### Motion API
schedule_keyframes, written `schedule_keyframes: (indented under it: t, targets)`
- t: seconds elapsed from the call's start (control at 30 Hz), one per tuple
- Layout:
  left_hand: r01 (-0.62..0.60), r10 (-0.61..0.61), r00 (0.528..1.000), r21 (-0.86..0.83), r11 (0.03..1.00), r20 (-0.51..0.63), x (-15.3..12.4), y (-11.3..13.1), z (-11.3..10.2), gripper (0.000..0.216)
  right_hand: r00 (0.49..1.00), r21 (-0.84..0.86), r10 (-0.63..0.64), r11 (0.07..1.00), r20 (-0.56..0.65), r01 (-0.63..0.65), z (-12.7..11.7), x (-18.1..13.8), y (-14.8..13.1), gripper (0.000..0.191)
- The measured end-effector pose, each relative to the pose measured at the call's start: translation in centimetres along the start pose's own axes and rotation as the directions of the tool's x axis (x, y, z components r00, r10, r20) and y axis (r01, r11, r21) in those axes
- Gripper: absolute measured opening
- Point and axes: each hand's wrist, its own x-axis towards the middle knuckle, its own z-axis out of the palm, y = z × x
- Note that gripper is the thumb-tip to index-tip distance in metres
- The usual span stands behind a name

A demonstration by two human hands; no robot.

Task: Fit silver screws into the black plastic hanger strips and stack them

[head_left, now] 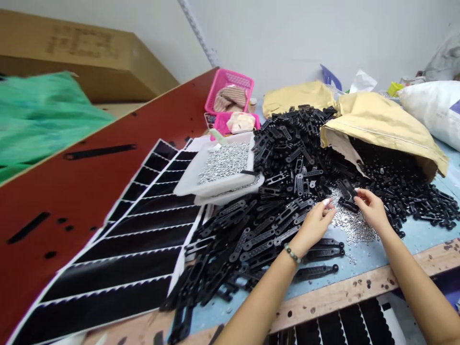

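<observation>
My left hand (313,222) hovers over a big heap of black perforated plastic strips (258,225), its fingers curled toward a pile of small silver washers (354,227); a white cot covers one fingertip. My right hand (370,207) is pinched on a small black plastic part (348,197) right above the washers. A bead bracelet (293,254) circles my left wrist. What the left fingers hold, if anything, is hidden.
A white tray of silver screws (223,165) sits behind the strips. A tan sack (384,127) spills small black parts (406,189). Pink baskets (230,98) stand at the back. A red board (89,177) and black-and-white sheets (136,239) lie left.
</observation>
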Motion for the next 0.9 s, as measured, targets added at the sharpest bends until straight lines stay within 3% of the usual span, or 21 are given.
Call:
schedule_keyframes:
  t: [0.07,0.13,0.2,0.3,0.4,0.53,0.73,0.9]
  targets:
    - [0.011,-0.012,1.0,-0.094,0.996,-0.009,1.6,0.0,1.3,0.036,0.984,0.026,-0.105,0.994,0.142,0.102,-0.2,-0.7,-0.7,0.03]
    - [0.004,-0.009,1.0,-0.152,0.988,-0.028,2.7,0.1,2.1,0.032,0.951,-0.056,-0.189,0.976,0.243,0.208,-0.7,-0.8,-1.1,0.024]
    - [0.023,-0.031,0.999,-0.199,0.98,-0.039,3.1,0.3,2.4,0.03,0.968,-0.288,-0.181,0.931,0.176,0.226,-1.7,-0.1,-0.9,0.026]
    - [0.08,-0.085,0.996,-0.216,0.973,-0.016,2.6,0.3,2.2,0.033,0.995,-0.71,-0.098,0.699,0.025,0.087,-3.1,2.3,0.0,0.024]
    - [0.12,-0.116,0.993,-0.193,0.974,0.033,1.7,0.3,1.8,0.029,0.994,-0.869,-0.026,0.485,0.103,0.103,-3.1,4.4,0.9,0.02]
    - [0.118,-0.106,0.991,-0.165,0.979,0.076,0.8,0.7,0.9,0.026,0.986,-0.864,-0.016,0.48,0.166,0.153,-2.7,5.3,1.0,0.018]
    - [0.113,-0.105,0.992,-0.125,0.986,0.072,0.4,0.6,-0.4,0.034,0.963,-0.829,-0.05,0.499,0.263,0.253,-4.1,4.1,0.4,0.022]
    - [0.149,-0.145,0.988,-0.087,0.985,0.052,-0.2,0.1,-0.1,0.018,0.938,-0.795,-0.101,0.505,0.331,0.335,-2.5,4.6,-0.1,0.022]
